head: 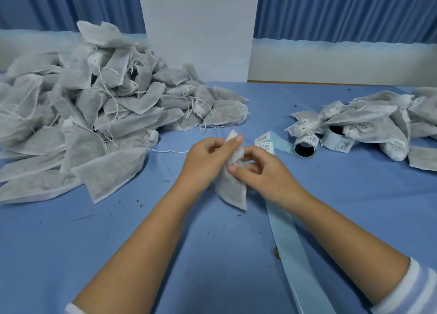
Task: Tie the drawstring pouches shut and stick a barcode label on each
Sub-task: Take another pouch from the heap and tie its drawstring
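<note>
Left to right: the untied pile [82,115] fills the left of the table [142,254], pouches heaped every way, drawstrings trailing. One loose string [170,151] runs off the nearest pouch toward the middle and ends just beside the left hand.

Left hand [208,157] pinches the gathered neck of the pouch [233,186], thumb up on the top edge. The pouch hangs upright between both hands over mid-table, bottom corner low by the cloth (touching or not, we can't tell). Right hand [262,172] has its fingers curled at the same neck, thumb pressed on the fabric. We can't make out the cord in the fingers.

We read this as the tie step: neck bunched, knot in hand, no label on the face we see. The next move calls for cinching the cord tight without letting the neck slip, then freeing the right hand to peel a label.

Labels are near. The backing strip [298,247] runs from under the right forearm up to two barcode labels [264,143] just right of the hands. Then come the label roll [305,145] and a second roll [335,136], half buried in the labelled pile [378,129] at far right.

In the way: the strip lies under the right wrist, so a reach could drag it. The loose string could snag, and dried crumbs litter the cloth
</note>
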{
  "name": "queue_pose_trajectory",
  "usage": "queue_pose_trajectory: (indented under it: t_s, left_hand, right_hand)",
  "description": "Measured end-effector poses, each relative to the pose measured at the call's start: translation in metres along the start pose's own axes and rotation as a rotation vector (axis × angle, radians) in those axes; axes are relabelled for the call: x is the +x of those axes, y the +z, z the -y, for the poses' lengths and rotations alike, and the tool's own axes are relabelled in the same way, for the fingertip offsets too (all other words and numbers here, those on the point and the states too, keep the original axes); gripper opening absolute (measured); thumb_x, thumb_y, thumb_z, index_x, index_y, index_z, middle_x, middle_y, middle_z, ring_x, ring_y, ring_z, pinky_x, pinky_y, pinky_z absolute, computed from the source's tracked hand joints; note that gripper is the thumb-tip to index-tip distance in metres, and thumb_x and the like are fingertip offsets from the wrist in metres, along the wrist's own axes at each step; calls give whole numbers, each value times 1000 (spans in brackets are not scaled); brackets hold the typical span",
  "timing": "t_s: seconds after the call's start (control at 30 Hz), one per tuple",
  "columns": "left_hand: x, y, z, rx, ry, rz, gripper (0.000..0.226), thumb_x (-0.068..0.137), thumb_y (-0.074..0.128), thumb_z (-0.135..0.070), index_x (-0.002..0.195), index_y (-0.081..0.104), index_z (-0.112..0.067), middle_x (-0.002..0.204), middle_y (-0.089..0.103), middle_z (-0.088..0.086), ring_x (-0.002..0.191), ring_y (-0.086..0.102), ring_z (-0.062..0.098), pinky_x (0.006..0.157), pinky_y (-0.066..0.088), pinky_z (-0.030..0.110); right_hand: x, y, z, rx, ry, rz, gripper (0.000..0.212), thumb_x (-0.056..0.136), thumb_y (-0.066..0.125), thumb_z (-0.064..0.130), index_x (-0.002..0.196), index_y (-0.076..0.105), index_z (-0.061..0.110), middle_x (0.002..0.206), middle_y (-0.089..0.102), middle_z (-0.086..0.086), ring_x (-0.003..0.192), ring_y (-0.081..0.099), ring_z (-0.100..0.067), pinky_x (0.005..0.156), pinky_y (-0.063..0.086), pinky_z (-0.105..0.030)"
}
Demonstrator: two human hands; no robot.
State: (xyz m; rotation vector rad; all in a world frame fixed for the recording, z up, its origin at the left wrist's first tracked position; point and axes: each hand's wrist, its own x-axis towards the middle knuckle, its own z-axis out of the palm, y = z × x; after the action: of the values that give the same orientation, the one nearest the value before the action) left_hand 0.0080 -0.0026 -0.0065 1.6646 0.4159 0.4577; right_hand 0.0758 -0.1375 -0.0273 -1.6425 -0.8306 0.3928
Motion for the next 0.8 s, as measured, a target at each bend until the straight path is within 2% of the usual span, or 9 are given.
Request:
queue_pose_trajectory:
  t_s: [0.07,0.13,0.23,0.3,0.37,0.43,0.57,0.7,0.8]
  left_hand:
    - [0,0,0,14,41,6,19,87,72,-34,79,72,-17,72,66,-6,67,58,4,63,45,17]
    - [0,-2,-2,16,69,10,17,90,68,-26,82,72,-12,76,68,-2,70,58,7,67,45,21]
    - [-1,-6,-3,117,118,58,26,94,60,-25,76,69,-9,72,67,-11,69,58,1,65,42,13]
    - [-3,-5,-2,152,130,137,29,94,58,-21,69,64,-9,70,66,-10,70,58,1,65,41,11]
    - [-5,-3,-1,183,141,209,31,95,57,-21,66,61,-13,68,62,-7,69,56,4,68,41,15]
    - [-7,-2,0,203,142,240,33,96,55,-21,64,60,-18,65,60,-12,67,55,4,70,43,18]
    - [-6,-7,-3,198,112,248,33,97,58,-31,66,66,-22,66,61,-15,65,55,0,73,45,23]
    - [-3,-15,-2,259,159,231,18,93,66,-32,81,68,-18,63,56,-14,60,49,2,62,40,15]
    - [-3,-22,-3,326,222,275,8,92,66,-24,85,67,-23,68,56,-12,63,46,6,62,38,20]
  right_hand:
    - [-1,2,1,-63,-41,8,19,85,73,26,102,65,23,98,71,13,87,69,-6,73,55,-23]
    - [-1,2,2,-55,-34,-120,19,82,67,32,98,64,24,92,67,16,85,68,-12,72,56,-31]
    - [3,-8,5,-38,-37,-263,19,86,64,17,102,57,24,102,62,15,87,66,-25,68,53,-38]
    - [2,-13,6,10,-46,-176,38,89,61,3,118,53,25,122,57,10,81,67,-21,60,53,-30]
    - [1,-15,8,144,-9,-65,48,91,60,-1,130,50,25,128,57,6,71,66,-17,56,53,-25]
    - [0,-14,7,221,18,-2,41,93,58,0,127,55,22,116,64,-1,65,64,-18,53,53,-26]
    - [1,-15,6,215,39,24,14,92,63,7,101,70,15,77,66,-7,57,62,-14,54,54,-23]
    - [4,-18,3,151,46,-17,6,89,67,10,89,69,5,61,62,1,51,58,-11,51,52,-21]
    - [5,-21,3,-27,-44,-49,10,90,68,10,80,66,8,57,60,7,48,55,-11,51,50,-23]
